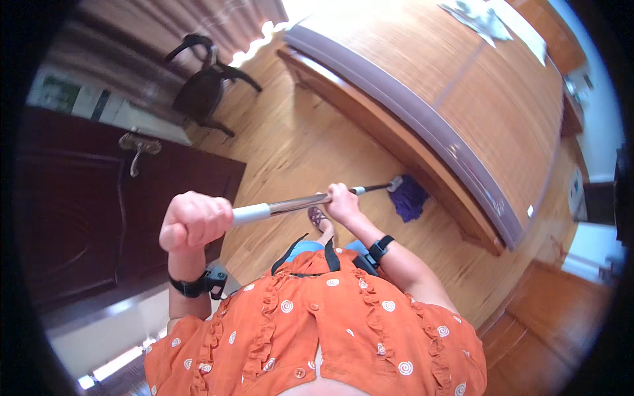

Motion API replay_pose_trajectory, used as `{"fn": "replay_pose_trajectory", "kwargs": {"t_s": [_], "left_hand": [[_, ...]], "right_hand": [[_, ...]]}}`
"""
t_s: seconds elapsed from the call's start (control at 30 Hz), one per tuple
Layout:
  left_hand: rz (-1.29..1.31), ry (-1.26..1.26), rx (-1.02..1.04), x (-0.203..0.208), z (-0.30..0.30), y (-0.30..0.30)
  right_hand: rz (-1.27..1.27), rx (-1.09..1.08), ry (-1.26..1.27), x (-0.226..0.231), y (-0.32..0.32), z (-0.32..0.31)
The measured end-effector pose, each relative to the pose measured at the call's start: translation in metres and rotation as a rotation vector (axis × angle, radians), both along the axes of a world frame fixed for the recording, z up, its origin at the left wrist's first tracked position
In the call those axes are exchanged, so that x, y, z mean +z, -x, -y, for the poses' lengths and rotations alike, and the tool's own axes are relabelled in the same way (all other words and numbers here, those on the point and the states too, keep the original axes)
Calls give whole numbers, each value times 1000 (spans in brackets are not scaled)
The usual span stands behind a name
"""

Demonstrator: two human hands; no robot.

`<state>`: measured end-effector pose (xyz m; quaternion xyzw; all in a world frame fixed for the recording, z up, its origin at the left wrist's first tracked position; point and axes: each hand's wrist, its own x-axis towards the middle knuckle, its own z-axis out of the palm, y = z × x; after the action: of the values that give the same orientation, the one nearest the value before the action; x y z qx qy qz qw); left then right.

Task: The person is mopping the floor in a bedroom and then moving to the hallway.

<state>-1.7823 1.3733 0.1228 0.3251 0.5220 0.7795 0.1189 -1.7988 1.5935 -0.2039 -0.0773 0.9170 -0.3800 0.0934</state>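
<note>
A mop with a metal pole lies across in front of me at about waist height. My left hand is closed around its white end grip, and my right hand wraps the pole farther along. The pole runs rightward to a purple mop head, which rests on the wooden floor beside the bed. Part of the mop head touches or lies close to the bed's lower side; I cannot tell which. Both wrists carry black straps with small devices.
A dark door with a metal handle stands on the left. Behind it are a dark chair and brown curtains. A light cloth lies on the bed's woven mat. Wooden furniture is at the lower right. My shoe shows beneath the pole.
</note>
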Motion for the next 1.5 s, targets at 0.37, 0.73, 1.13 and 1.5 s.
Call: {"fn": "replay_pose_trajectory", "kwargs": {"t_s": [0.37, 0.73, 1.13, 1.5], "left_hand": [[88, 450, 758, -36, 111, -63], [234, 736, 1017, -99, 132, 25], [306, 407, 1029, -120, 134, 173], [-7, 240, 1492, -73, 208, -31]], "right_hand": [[15, 600, 149, -23, 125, 247], [18, 911, -132, -67, 282, 299], [-69, 881, -266, -73, 415, 329], [26, 1181, -391, -11, 199, 408]]}}
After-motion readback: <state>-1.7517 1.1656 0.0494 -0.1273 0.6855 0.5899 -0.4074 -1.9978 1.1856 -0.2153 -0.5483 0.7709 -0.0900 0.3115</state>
